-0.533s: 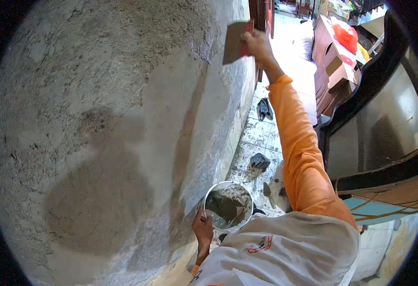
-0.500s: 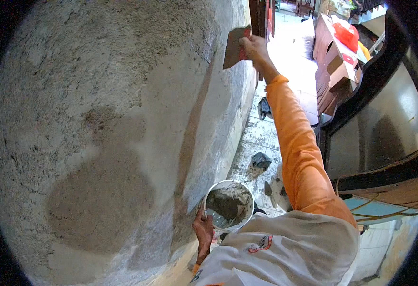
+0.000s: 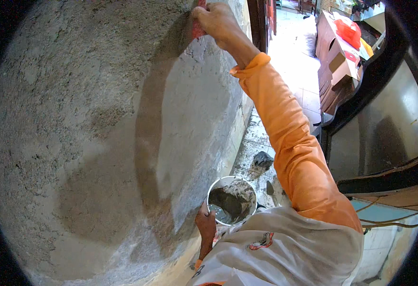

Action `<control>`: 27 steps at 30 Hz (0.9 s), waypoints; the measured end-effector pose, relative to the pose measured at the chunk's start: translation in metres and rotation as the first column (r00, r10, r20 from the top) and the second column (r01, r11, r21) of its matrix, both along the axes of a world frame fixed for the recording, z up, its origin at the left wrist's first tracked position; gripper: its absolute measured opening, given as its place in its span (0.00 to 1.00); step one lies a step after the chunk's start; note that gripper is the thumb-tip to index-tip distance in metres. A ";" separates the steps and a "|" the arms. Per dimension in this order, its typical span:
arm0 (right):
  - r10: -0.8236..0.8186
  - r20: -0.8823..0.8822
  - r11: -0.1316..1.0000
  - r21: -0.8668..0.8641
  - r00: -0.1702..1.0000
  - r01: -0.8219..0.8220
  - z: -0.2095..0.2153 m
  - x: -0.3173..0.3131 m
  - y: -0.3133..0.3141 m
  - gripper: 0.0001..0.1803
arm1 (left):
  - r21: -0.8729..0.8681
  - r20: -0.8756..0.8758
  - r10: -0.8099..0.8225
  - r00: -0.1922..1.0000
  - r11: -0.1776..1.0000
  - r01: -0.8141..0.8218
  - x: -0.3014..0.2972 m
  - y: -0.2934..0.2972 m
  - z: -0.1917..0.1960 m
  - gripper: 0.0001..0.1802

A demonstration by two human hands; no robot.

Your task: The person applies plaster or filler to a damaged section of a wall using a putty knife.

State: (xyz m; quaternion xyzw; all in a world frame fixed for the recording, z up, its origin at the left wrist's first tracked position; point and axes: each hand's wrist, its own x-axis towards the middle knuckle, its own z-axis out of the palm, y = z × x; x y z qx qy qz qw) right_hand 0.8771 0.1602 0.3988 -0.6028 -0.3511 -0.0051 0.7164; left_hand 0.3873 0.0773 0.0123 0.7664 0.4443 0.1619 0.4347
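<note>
My right hand [image 3: 220, 25] is high up against the rough grey wall [image 3: 194, 114], closed round the red grip of a putty knife [image 3: 199, 23]. Its blade is mostly hidden and cut off by the picture's upper edge. Low down, close to my body, a white bucket [image 3: 220, 179] with wet grey mortar [image 3: 229, 199] inside is held at its left rim by my left hand [image 3: 205, 223], fingers bent over the edge. Around the putty knife the wall has coarse plaster on the left and a smoother, paler coat on the right.
Mortar-splashed floor tiles [image 3: 249, 148] run along the wall, with a crumpled dark bag [image 3: 262, 159] and a small trowel [image 3: 270, 188] on them. To the right stands dark-framed furniture [image 3: 371, 138]. Farther off are cardboard boxes [image 3: 343, 68] and a red plastic bag [image 3: 348, 32].
My right hand has moved left and up with the putty knife, from beside the wall's far edge onto the wall. The bucket and my left hand have shifted only slightly.
</note>
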 end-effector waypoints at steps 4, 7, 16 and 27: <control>0.098 -0.085 0.990 0.106 0.991 -0.089 -0.026 0.034 -0.033 0.11 | 0.093 -0.023 -0.016 1.000 0.995 0.018 0.009 -0.007 0.012 0.33; 0.020 -0.227 0.999 0.032 0.974 -0.013 -0.070 0.063 -0.044 0.12 | -0.064 -0.042 0.033 0.999 0.997 -0.036 0.014 -0.012 0.024 0.36; -0.053 0.001 0.997 -0.053 0.999 0.053 -0.047 0.034 0.026 0.15 | 0.415 0.084 -0.135 0.987 0.905 0.088 0.018 -0.017 0.014 0.34; 0.275 0.050 0.961 -0.022 0.960 -0.274 -0.096 -0.060 -0.164 0.18 | -0.034 0.046 -0.054 0.997 0.998 0.056 0.030 0.001 0.035 0.26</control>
